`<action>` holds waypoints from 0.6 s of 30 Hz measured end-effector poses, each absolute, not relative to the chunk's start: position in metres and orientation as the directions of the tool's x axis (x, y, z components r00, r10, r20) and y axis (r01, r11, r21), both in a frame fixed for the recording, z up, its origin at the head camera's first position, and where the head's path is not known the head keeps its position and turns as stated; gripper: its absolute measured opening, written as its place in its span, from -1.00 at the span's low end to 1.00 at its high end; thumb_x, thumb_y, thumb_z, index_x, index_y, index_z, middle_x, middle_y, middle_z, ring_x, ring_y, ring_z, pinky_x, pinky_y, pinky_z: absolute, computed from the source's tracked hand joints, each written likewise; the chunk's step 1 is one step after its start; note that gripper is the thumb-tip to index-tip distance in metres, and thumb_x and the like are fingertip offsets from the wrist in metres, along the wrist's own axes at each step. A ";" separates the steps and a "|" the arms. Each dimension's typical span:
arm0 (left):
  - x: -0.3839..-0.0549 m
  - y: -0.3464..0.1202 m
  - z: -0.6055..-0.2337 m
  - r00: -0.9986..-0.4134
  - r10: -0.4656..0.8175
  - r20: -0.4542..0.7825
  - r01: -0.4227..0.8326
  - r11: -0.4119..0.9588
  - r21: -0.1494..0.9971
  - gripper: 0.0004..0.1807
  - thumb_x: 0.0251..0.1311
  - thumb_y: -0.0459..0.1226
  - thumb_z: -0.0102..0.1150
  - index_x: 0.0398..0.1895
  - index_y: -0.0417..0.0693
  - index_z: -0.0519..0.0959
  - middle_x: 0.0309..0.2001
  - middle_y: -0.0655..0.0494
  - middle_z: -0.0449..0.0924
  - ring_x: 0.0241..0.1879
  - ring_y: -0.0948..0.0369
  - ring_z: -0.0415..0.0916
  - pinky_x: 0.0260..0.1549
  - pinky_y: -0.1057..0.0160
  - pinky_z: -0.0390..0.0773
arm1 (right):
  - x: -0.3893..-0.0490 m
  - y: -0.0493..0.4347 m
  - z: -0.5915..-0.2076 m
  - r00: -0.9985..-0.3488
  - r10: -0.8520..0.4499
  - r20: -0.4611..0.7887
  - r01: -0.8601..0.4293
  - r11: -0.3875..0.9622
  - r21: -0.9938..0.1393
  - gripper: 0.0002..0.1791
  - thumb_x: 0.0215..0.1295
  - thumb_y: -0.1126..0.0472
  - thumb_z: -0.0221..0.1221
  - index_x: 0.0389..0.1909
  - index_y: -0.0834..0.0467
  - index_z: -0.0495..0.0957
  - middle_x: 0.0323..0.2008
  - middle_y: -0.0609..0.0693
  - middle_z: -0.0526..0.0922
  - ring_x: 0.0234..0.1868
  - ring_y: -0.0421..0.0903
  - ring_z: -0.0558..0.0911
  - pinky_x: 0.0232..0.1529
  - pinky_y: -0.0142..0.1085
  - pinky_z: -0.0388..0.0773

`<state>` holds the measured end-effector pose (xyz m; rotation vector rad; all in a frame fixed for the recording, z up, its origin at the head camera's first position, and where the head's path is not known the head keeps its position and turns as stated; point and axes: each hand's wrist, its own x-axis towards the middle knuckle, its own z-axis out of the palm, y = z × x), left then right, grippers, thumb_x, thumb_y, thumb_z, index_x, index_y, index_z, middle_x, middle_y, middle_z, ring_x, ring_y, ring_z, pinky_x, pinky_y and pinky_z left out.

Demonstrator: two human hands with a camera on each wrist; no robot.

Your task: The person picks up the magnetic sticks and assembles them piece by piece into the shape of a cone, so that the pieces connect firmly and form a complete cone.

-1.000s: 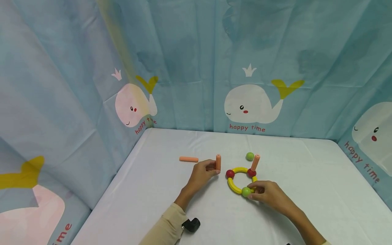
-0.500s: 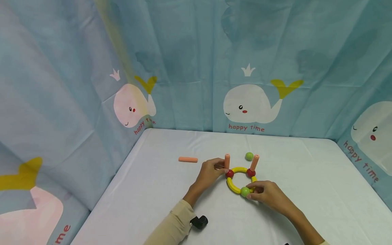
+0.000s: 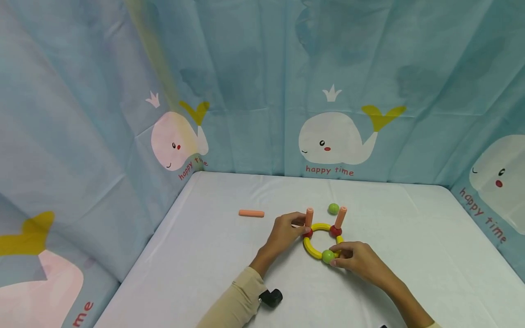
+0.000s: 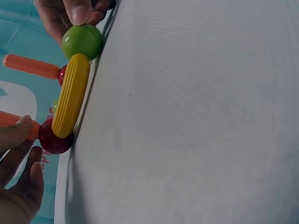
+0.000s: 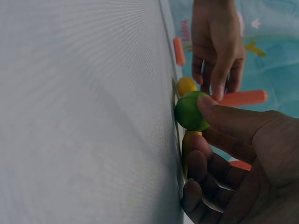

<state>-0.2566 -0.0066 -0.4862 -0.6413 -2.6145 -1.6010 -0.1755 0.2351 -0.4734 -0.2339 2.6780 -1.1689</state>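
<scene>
A ring of yellow curved rods (image 3: pixel 312 248), two red balls (image 3: pixel 336 231) and a green ball (image 3: pixel 328 256) lies on the white table. My left hand (image 3: pixel 285 234) pinches an orange stick (image 3: pixel 309 217) upright at the left red ball (image 4: pixel 55 138), its lower end right at the ball's top. A second orange stick (image 3: pixel 341 217) stands, slightly tilted, in the right red ball. At the near side, my right hand (image 3: pixel 361 262) holds the ring, thumb on the green ball (image 5: pixel 191 111) and fingers around the yellow rod beside it.
Behind the ring lies a loose green ball (image 3: pixel 333 208). Another orange stick (image 3: pixel 251 213) rests flat on the table (image 3: pixel 197 255), to the left. A blue curtain (image 3: pixel 254 91) with whale prints hangs along the table's back and sides.
My left hand has carried the orange stick rightward from beside the ring onto the left red ball, then lowered slightly. My right hand keeps its hold on the ring.
</scene>
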 end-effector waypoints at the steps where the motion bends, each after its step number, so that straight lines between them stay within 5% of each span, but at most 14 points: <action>1: -0.257 -0.006 -0.486 -0.917 0.336 0.215 0.344 0.394 0.852 -0.64 0.29 -0.26 0.48 0.14 -0.04 0.74 -0.02 0.12 0.82 -0.06 0.24 0.73 -0.02 0.32 0.69 | -0.175 0.235 -0.473 -0.965 -0.229 -0.126 -0.063 0.673 -0.737 -0.60 0.25 0.08 0.51 0.04 0.19 0.77 -0.43 -0.08 0.57 -0.38 -0.13 0.52 -0.45 -0.37 0.48; 11: -0.255 -0.007 -0.486 -0.934 0.326 0.144 0.279 0.418 0.865 -0.67 0.29 -0.24 0.49 0.11 -0.03 0.75 -0.01 0.16 0.80 -0.02 0.22 0.71 0.02 0.27 0.69 | -0.176 0.239 -0.470 -0.971 -0.199 -0.134 -0.040 0.684 -0.728 -0.61 0.27 0.04 0.49 0.03 0.15 0.75 -0.42 -0.07 0.62 -0.38 -0.12 0.56 -0.44 -0.33 0.55; 18: -0.254 -0.012 -0.489 -0.939 0.338 0.070 0.222 0.437 0.872 -0.67 0.27 -0.25 0.51 0.08 -0.10 0.75 -0.08 0.12 0.79 -0.14 0.27 0.71 -0.06 0.27 0.70 | -0.189 0.252 -0.464 -0.995 -0.093 -0.020 -0.055 0.732 -0.679 -0.72 0.32 0.08 0.46 -0.06 0.12 0.73 -0.36 -0.07 0.64 -0.29 -0.11 0.58 -0.36 -0.32 0.52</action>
